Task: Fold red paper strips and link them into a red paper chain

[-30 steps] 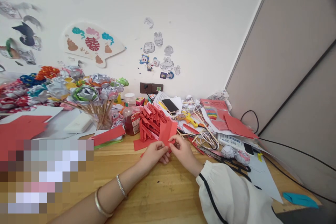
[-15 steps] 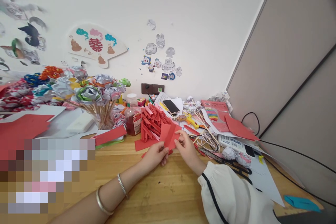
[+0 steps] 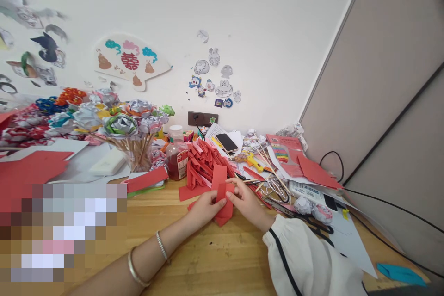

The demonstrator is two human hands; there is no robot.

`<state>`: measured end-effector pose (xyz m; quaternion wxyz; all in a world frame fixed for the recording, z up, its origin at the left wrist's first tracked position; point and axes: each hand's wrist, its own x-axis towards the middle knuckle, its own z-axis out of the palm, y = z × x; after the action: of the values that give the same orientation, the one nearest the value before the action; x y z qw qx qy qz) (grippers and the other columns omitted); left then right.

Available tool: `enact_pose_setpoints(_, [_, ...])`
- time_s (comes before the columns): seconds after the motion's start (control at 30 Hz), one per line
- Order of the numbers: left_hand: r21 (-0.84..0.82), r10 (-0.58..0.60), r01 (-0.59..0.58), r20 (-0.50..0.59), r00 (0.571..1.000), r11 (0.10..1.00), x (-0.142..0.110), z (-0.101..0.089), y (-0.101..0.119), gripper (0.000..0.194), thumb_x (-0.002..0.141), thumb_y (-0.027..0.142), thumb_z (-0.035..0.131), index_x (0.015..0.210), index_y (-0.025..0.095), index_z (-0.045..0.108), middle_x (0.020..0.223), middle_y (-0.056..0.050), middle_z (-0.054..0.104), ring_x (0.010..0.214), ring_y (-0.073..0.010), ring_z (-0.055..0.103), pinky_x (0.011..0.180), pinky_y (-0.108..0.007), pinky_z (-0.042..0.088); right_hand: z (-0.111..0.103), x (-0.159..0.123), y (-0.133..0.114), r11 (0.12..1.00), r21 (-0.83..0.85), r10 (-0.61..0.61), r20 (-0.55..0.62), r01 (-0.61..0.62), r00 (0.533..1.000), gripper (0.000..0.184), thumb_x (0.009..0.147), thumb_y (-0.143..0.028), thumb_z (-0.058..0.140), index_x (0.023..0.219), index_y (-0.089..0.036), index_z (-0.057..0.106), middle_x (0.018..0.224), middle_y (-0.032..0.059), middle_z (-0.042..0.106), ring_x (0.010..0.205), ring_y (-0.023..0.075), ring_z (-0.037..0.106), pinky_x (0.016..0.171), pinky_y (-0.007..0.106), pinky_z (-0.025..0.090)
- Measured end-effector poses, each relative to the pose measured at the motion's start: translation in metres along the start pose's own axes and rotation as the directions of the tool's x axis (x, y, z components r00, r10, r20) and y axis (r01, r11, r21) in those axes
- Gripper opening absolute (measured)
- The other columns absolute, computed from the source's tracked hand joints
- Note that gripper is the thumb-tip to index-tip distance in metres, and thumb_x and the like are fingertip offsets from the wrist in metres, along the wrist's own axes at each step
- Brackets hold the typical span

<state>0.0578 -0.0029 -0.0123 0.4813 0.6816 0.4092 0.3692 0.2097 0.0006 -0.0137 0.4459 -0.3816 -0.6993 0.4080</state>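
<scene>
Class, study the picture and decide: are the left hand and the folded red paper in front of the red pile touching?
Touching. The head view shows the left hand with its thumb laid over the folded red paper.

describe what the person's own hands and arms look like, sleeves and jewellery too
The left hand is bare; its forearm wears a sparkly silver bracelet and a smooth, pale metal bangle. The right hand is bare, below a loose off-white sleeve with black piping.

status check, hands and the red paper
Left hand and right hand both gripping folded red paper; heap of folded red strips close behind; scissors off to the right.
</scene>
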Motion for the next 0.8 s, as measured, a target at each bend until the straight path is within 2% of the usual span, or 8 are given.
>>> enact_pose_setpoints(0.1, [0.029, 0.037, -0.036, -0.034, 0.999, 0.999, 0.0013, -0.0014, -0.0018, 0.028, 0.070, 0.033, 0.050, 0.086, 0.011, 0.059, 0.086, -0.005, 0.064, 0.076, -0.0186, 0.055, 0.066, -0.027, 0.042, 0.0008, 0.0014, -0.0002, 0.985, 0.168, 0.047, -0.008, -0.045, 0.999, 0.024, 0.081, -0.037, 0.038, 0.096, -0.021, 0.047, 0.072, 0.0002, 0.050, 0.061, 0.0115, 0.048, 0.056, 0.023, 0.041])
enact_pose_setpoints(0.23, [0.054, 0.046, -0.046, 0.001, 0.999, 0.997, 0.0004, -0.0006, 0.0001, 0.027, 0.072, 0.031, 0.048, 0.086, 0.010, 0.059, 0.086, -0.007, 0.063, 0.077, -0.0198, 0.054, 0.068, -0.027, 0.041, 0.0002, 0.0040, 0.0018, 0.951, 0.293, 0.100, 0.015, -0.100, 0.995, 0.029, 0.082, -0.042, 0.035, 0.084, -0.018, 0.051, 0.068, 0.0003, 0.050, 0.055, 0.0100, 0.046, 0.053, 0.022, 0.040])
enact_pose_setpoints(0.33, [0.071, 0.019, -0.020, 0.005, 1.000, 0.997, -0.0005, 0.0004, 0.0027, 0.026, 0.072, 0.031, 0.047, 0.083, 0.010, 0.059, 0.082, -0.006, 0.063, 0.074, -0.0195, 0.054, 0.066, -0.027, 0.041, 0.0003, 0.0036, 0.0019, 0.951, 0.277, 0.128, 0.046, -0.136, 0.991, 0.029, 0.079, -0.045, 0.041, 0.078, -0.018, 0.051, 0.065, -0.0006, 0.048, 0.053, 0.0094, 0.044, 0.051, 0.021, 0.040])
enact_pose_setpoints(0.5, [0.059, 0.068, -0.070, 0.035, 0.997, 0.996, -0.0022, 0.0004, 0.0061, 0.023, 0.073, 0.028, 0.046, 0.082, 0.012, 0.059, 0.080, -0.004, 0.063, 0.073, -0.0174, 0.054, 0.067, -0.024, 0.041, -0.0006, 0.0023, 0.0008, 0.959, 0.244, 0.125, 0.088, -0.144, 0.988, 0.028, 0.077, -0.044, 0.044, 0.074, -0.017, 0.050, 0.064, -0.0018, 0.046, 0.054, 0.0090, 0.043, 0.051, 0.020, 0.039])
enact_pose_setpoints(0.7, [0.200, 0.068, -0.074, 0.034, 0.997, 0.977, -0.0033, -0.0010, 0.0077, 0.020, 0.073, 0.027, 0.044, 0.071, 0.013, 0.058, 0.071, -0.002, 0.061, 0.065, -0.0152, 0.051, 0.059, -0.022, 0.039, -0.0047, 0.0039, -0.0003, 0.984, 0.139, 0.102, 0.086, -0.113, 0.991, 0.028, 0.075, -0.043, 0.046, 0.070, -0.016, 0.051, 0.059, -0.0026, 0.045, 0.054, 0.0092, 0.044, 0.050, 0.019, 0.037])
enact_pose_setpoints(0.8, [0.288, 0.102, -0.108, 0.034, 0.994, 0.952, -0.0049, -0.0024, 0.0067, 0.020, 0.074, 0.027, 0.042, 0.071, 0.014, 0.058, 0.070, -0.002, 0.061, 0.063, -0.0150, 0.050, 0.058, -0.022, 0.037, -0.0067, 0.0044, -0.0022, 0.981, 0.152, 0.106, 0.096, -0.120, 0.990, 0.027, 0.075, -0.041, 0.048, 0.070, -0.015, 0.052, 0.061, -0.0022, 0.046, 0.056, 0.0095, 0.044, 0.052, 0.020, 0.037])
